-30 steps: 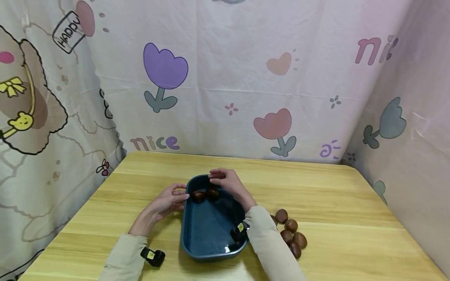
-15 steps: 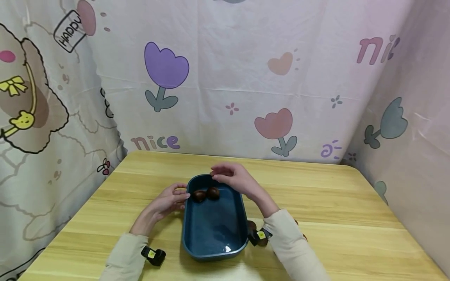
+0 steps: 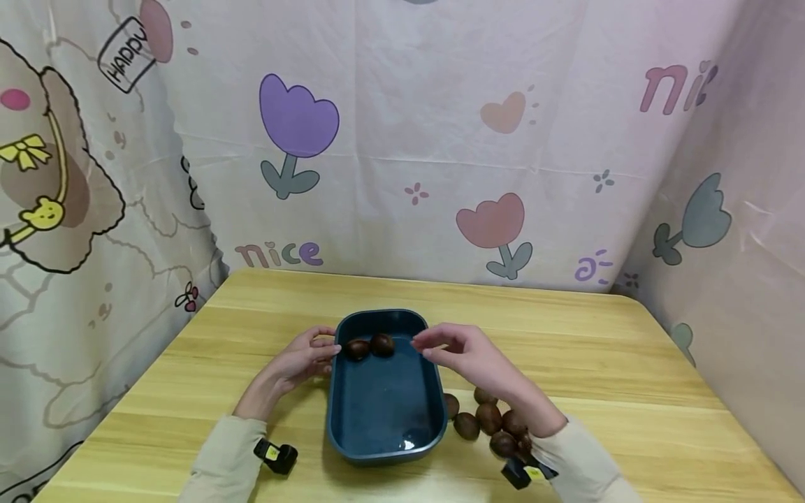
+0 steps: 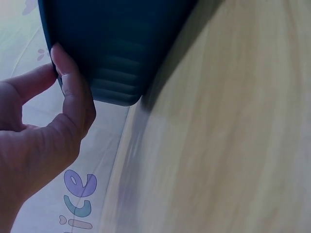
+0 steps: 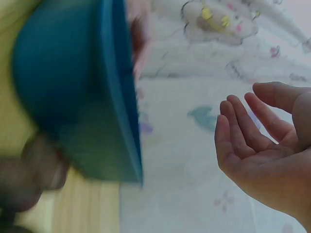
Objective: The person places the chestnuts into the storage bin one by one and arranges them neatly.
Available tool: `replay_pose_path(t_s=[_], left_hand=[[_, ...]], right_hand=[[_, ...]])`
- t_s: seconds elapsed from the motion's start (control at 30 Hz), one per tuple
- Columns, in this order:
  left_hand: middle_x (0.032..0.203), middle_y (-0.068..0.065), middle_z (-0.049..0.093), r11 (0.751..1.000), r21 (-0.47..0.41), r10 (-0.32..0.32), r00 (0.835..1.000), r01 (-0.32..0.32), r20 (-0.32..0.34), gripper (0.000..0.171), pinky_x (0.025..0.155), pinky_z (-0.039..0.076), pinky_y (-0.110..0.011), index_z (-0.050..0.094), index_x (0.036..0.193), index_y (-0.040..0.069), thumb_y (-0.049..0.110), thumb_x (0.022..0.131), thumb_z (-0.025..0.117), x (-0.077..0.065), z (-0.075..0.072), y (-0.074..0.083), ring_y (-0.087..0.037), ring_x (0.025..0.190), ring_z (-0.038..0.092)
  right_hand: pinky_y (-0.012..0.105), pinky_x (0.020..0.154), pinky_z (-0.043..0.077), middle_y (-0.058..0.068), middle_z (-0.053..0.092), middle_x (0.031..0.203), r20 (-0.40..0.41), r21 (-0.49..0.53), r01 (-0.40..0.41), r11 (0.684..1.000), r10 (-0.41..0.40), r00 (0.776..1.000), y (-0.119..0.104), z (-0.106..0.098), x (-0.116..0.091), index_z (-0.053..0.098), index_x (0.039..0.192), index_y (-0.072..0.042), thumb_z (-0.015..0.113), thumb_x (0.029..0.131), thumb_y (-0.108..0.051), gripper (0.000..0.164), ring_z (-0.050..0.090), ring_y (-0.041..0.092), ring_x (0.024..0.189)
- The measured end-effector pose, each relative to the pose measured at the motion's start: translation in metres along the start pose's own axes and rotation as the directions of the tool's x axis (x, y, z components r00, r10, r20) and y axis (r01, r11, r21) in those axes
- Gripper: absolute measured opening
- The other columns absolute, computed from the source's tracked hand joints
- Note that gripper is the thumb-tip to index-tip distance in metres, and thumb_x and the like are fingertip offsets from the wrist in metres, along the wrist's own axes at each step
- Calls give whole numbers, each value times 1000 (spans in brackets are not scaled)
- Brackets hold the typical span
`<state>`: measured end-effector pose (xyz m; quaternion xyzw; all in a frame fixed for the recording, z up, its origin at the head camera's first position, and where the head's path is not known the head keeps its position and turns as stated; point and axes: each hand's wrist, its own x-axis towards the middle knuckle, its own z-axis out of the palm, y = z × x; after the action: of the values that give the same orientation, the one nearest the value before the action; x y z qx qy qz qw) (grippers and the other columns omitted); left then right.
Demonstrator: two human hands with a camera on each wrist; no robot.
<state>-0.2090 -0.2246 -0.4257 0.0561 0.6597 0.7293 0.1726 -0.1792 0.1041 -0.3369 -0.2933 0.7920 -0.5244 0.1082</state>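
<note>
A deep blue plastic box (image 3: 386, 454) with rounded corners stands on the table, two glossy brown chestnuts (image 3: 382, 345) lying at its far left inside. My left hand (image 3: 298, 365) holds the box's left rim; in the left wrist view its thumb and fingers meet the edge and outer wall of the box (image 4: 116, 73). My right hand (image 3: 481, 363) hovers over the right side of the box with its fingers loosely bent. In the right wrist view this hand (image 5: 267, 155) shows an empty palm, fingers relaxed and apart from the box (image 5: 73, 92).
Several chestnuts (image 3: 488, 419) lie in a loose cluster on the table right of the box, partly hidden by the right forearm. The wooden table (image 3: 597, 370) ends at a patterned cloth backdrop (image 3: 390, 175). A small black camera (image 3: 279, 457) sits on each wrist.
My right hand has drawn back from the far end of the box toward the right and nearer. The chestnut cluster shows more on its left side. My left hand stays at the rim.
</note>
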Motion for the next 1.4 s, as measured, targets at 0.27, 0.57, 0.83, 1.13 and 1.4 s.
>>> replay_pose_path(t_s=[0.27,0.57,0.83,1.13,1.4], left_hand=[[103,-10,60,1000,-5,1,1000,-1,8,46,69,50,-26,28,132,-5,5,97,56,1,2,2,-15,84,60],[101,-8,61,1000,-12,15,1000,-15,15,45,70,50,-27,28,132,-6,4,97,55,0,2,4,-15,84,61],[102,-9,59,1000,-2,12,1000,-12,7,46,70,50,-28,28,132,-6,5,97,55,-1,3,3,-15,84,61],[102,-9,59,1000,4,4,1000,-4,0,48,71,50,-27,27,134,-6,6,97,55,-1,1,1,-15,83,60],[103,-9,59,1000,0,9,1000,-9,13,48,70,50,-27,26,134,-7,6,98,55,-1,1,1,-15,83,60]], right_hand=[[31,80,52,20,64,112,-123,-71,-118,990,108,987,55,-35,-30,64,114,3,64,93,-9,24,61,29,102],[30,75,53,18,65,102,-132,-67,-185,981,175,976,92,-63,-64,64,107,8,68,86,-2,24,61,29,95],[28,74,52,15,65,102,-89,-72,-251,965,245,965,114,-76,-88,66,101,4,71,81,0,21,60,28,95],[25,77,50,16,67,102,-21,-39,-240,970,240,971,126,-82,-96,66,107,8,71,79,1,29,63,25,92],[26,78,49,11,65,102,13,-119,-227,967,230,973,128,-82,-93,64,108,4,75,76,-1,33,59,26,92]])
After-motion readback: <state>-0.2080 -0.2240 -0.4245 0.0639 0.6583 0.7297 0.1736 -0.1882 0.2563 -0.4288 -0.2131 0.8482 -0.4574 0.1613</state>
